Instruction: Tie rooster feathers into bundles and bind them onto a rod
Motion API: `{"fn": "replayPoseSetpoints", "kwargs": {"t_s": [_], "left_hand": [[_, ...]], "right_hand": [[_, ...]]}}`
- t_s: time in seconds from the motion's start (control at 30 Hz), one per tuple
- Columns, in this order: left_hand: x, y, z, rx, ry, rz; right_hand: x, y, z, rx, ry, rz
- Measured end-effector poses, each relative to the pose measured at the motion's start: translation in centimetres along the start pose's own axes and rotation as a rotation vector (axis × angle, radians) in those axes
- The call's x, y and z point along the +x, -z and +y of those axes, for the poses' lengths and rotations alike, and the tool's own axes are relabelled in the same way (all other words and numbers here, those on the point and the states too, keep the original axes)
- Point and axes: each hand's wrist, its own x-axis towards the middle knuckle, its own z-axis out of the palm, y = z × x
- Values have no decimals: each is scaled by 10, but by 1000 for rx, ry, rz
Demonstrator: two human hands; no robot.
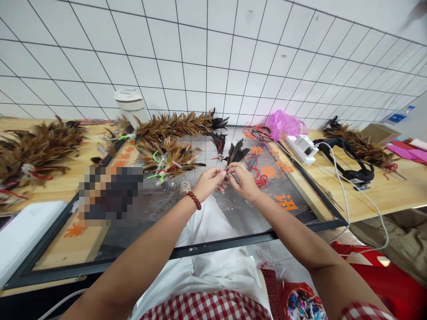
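Note:
My left hand [211, 181] and my right hand [242, 180] meet above the glass panel, thumbs and fingertips pinched together. A bunch of dark feathers [237, 152] sticks up from my right fingertips, its lower end hidden by the fingers. What my left fingers pinch beside it is too small to make out. Just beyond lies a small black feather tuft [219, 142] with red string. A brown feather bundle [170, 158] with green and red ties lies left of my hands. Loose red cord [256, 173] lies to the right of my right hand.
The glass panel has a black frame [213, 249]. Long feather strips [176, 123] lie behind and to the left. A white canister [130, 104] and pink plastic bag [285, 123] stand near the tiled wall. A power strip [302, 149], cables and black strap [353, 169] occupy the right.

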Motion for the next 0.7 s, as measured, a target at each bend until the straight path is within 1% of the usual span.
{"fn": "replayPoseSetpoints", "kwargs": {"t_s": [0.07,0.1,0.17,0.2,0.3,0.37,0.47,0.6,0.67,0.7], "left_hand": [[-2,0,3,-90,43,-40],[-2,1,3,-130,63,-36],[-2,2,4,-194,86,10],[-2,3,4,-224,86,43],[0,4,5,-335,47,151],[1,5,6,-431,29,207],[3,9,7,-559,33,248],[5,14,6,-626,49,242],[6,15,5,-657,52,239],[6,16,4,-672,55,237]], "right_hand": [[-1,0,-2,-13,43,-48],[-1,0,-4,-10,63,-70],[-1,0,-7,0,87,-82],[-1,0,-8,-1,82,-62],[-1,1,-10,-31,-18,44],[-1,1,-8,-55,-102,55],[-2,2,-5,-96,-183,-42],[-3,1,-5,-128,-237,-176],[-4,0,-4,-77,-272,-199],[-4,-1,-2,-30,-313,-187]]}}
